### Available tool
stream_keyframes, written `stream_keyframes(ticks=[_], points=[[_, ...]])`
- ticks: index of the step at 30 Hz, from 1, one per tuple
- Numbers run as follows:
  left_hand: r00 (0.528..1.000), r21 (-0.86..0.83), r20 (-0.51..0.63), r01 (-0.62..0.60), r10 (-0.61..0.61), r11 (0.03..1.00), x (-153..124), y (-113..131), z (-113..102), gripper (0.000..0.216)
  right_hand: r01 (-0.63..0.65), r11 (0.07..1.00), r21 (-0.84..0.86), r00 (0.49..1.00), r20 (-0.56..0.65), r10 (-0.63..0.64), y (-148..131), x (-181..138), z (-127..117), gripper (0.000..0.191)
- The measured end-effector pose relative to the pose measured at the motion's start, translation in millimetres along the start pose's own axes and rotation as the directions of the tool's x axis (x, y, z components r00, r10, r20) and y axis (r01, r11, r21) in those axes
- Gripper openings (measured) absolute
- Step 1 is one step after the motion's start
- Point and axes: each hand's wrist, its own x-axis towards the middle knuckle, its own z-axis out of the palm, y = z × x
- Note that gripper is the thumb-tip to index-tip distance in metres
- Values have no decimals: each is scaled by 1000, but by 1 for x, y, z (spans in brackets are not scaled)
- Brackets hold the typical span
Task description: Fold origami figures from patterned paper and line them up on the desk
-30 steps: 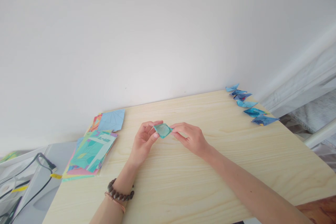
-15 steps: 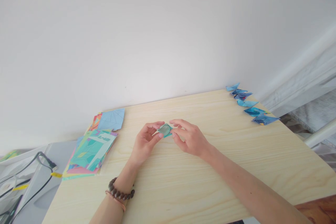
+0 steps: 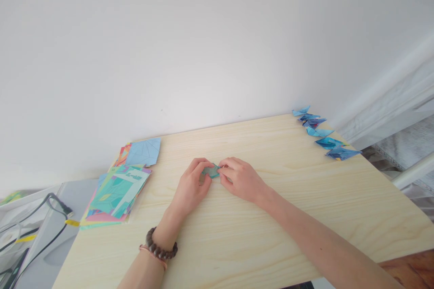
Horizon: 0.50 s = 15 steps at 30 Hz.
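Head cam, nr & above desk [image 3: 233, 239], faces fwd/down: L hand [image 3: 193, 187], R hand [image 3: 243, 180] mid-view, wall [image 3: 217, 45] behind.

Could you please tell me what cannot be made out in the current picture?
All in the head view:
Ends of the folded teal paper: partly hidden by the fingers of the left hand and right hand.
Lower sheets in the paper stack: mostly covered by the upper ones.
Dark object at the bottom: cut off by the picture's edge.
Finer printing on the folded blue papers: too small.

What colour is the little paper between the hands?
The little paper is pale blue-green, seen best in the head view.
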Motion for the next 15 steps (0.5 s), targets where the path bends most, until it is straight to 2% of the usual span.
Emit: stream_keyframes(ticks=[4, 9, 15], points=[[999, 104, -43, 15, -11, 994, 0, 0, 2, 24, -4, 1000, 11, 1000, 6, 4, -1, 0, 2, 19], [998, 156, -58, 0, 9, 988, -1, -2, 4, 21, -8, 999, 31, 1000, -12, 8, -1, 0, 2, 18], [999, 23, -49, 17, -16, 1000, 1, -8, 5, 12, -35, 999, 37, 999, -38, 37, -5, 0, 2, 18]])
